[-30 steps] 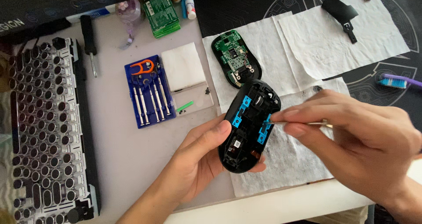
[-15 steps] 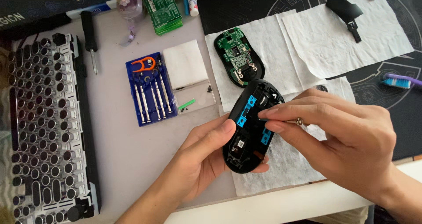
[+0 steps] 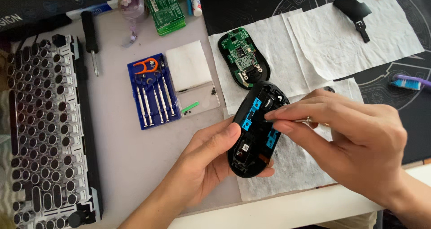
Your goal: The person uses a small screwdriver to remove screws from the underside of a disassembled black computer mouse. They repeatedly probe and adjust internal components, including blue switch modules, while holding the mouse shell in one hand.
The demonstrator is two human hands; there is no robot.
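The mouse shell [image 3: 256,132] is cradled in the left hand [image 3: 204,164], above the desk [image 3: 134,157]. A small screwdriver [image 3: 298,120] is pinched by the right hand [image 3: 354,143], its tip inside the shell. A circuit board [image 3: 242,58] lies beyond both hands.

The left hand [image 3: 211,159] cups upward at lower centre, thumb pressed forward, while the right hand [image 3: 354,143] reaches in from the right, fingertips [image 3: 280,126] pinched together.

Stripped black keyboard frame [image 3: 45,130] at far left; blue screwdriver kit tray [image 3: 151,94] right of it; green circuit board [image 3: 244,58] on white paper towel [image 3: 287,45], behind opened black mouse shell [image 3: 256,134].
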